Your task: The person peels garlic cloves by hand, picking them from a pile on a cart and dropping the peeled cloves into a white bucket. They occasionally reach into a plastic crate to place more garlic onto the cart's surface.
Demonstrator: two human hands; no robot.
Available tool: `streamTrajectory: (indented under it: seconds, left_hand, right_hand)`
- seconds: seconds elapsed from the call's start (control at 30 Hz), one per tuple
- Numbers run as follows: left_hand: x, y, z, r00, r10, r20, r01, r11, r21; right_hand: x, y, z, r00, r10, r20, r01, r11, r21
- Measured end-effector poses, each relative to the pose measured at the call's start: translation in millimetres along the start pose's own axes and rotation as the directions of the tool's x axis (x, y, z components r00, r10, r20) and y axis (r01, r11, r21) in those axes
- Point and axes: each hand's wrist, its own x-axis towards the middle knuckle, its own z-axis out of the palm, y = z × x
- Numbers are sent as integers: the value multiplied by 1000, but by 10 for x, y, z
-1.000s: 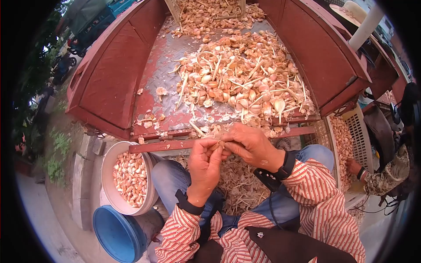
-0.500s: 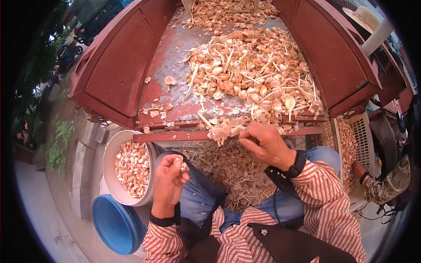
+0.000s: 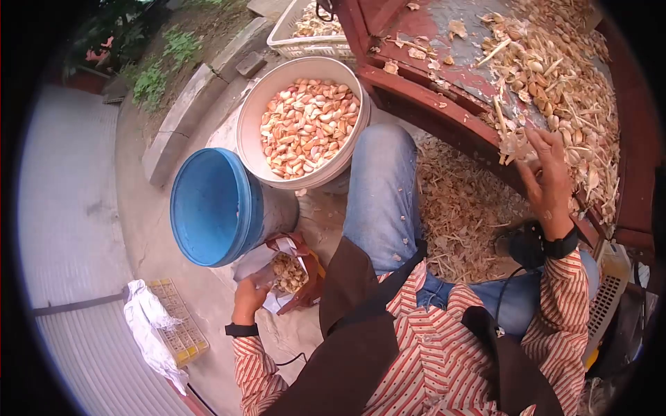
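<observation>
My left hand reaches over an open bag on the ground, which holds small pale garlic pieces. Its fingers are smeared by motion, so what they hold, if anything, cannot be told. At the edge of the red cart bed, my right hand has thumb and forefinger apart beside dry garlic skins. Loose garlic cloves, stalks and husks are heaped beyond it on the bed.
A white bucket of garlic cloves stands beside my knee. Next to it is a blue-rimmed bucket. A yellow crate with white cloth lies at lower left. Husks cover the ground between my legs. A pale crate stands behind.
The view has swung left and down. My left hand has moved from in front of my body, where it pinched a small garlic piece, to the bag. My right hand stays by the cart edge.
</observation>
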Motion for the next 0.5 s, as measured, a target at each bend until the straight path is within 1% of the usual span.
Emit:
streamTrajectory:
  seconds: [0.03,0.07,0.1,0.13,0.17,0.2,0.23,0.27,0.3,0.33,0.4,0.43,0.47,0.5]
  left_hand:
    - [82,-22,102,998,59,-24,-59,998,30]
    - [168,130,89,994,61,-92,-75,984,-159]
    - [429,-6,179,985,132,-107,-161,927,-339]
    - [379,585,-140,967,201,-155,-245,895,-373]
    - [432,924,-327,945,257,-201,-314,885,-344]
    - [366,1427,-536,885,364,-290,-456,804,-382]
    - [322,1857,-669,841,436,-321,-538,733,-415]
    - [281,2239,-763,793,497,-352,-609,657,-444]
    - [250,2579,-824,730,594,-339,-680,581,-447]
    - [223,2905,-855,655,681,-327,-741,495,-453]
    - [181,3555,-839,475,809,-346,-848,316,-426]
    - [173,3857,-814,399,846,-353,-874,235,-425]
    - [172,4154,-780,316,878,-359,-893,148,-424]
    - [183,4427,-733,293,898,-327,-894,136,-427]
  right_hand:
    - [12,65,-35,998,13,57,-10,999,-52]
    - [18,242,-19,988,-142,58,149,975,-162]
    - [12,343,-24,988,-104,115,118,985,-122]
    - [-3,451,10,984,-168,55,175,973,-149]
    - [4,521,21,983,-185,-14,183,979,-96]
    - [3,552,23,976,-203,-78,202,979,-24]
    - [-14,532,-17,998,-25,-63,33,990,135]
    - [-39,485,-65,989,146,-18,-134,947,293]
    - [-76,448,-112,952,300,55,-293,850,437]
    - [-114,434,-160,951,282,127,-309,861,403]
    - [-207,422,-245,931,249,267,-332,882,334]
    - [-305,457,-222,931,86,354,-204,928,310]
    - [-414,481,-192,896,-69,438,-70,953,294]
    - [-462,413,-187,798,-64,599,-82,974,212]
